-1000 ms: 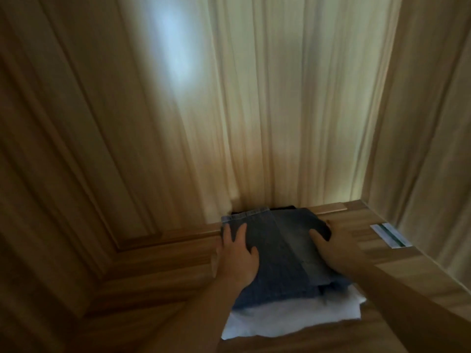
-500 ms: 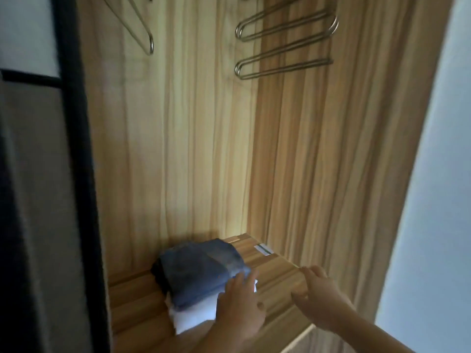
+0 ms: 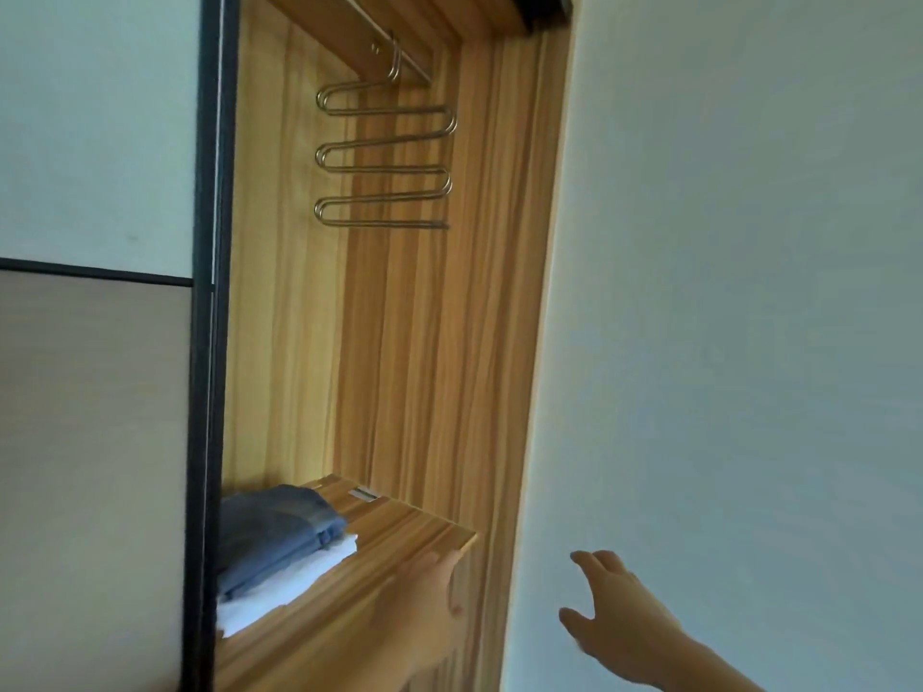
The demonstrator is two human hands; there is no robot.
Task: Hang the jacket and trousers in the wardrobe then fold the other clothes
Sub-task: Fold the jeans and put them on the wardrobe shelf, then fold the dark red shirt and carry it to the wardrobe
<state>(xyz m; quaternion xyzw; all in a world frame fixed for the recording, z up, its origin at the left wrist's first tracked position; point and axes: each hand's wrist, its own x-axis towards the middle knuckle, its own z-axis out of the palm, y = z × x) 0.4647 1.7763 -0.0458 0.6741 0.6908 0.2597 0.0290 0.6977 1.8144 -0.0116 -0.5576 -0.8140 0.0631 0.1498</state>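
Observation:
Folded blue denim lies on top of a folded white garment on the wooden wardrobe shelf, at its left side. My left hand hangs blurred in front of the shelf's front edge, fingers loose, holding nothing. My right hand is spread open in front of the white wall to the right of the wardrobe, clear of the clothes. An empty S-shaped metal trouser hanger hangs from the rail at the top. No jacket or hung trousers are in view.
A black-framed sliding door covers the wardrobe's left part and hides the left end of the clothes pile. The wardrobe's wooden side panel meets a plain white wall on the right.
Both hands have come off the folded pile and drawn back out of the wardrobe. The view has pulled back and swung right, so the hanger, rail and wall now show.

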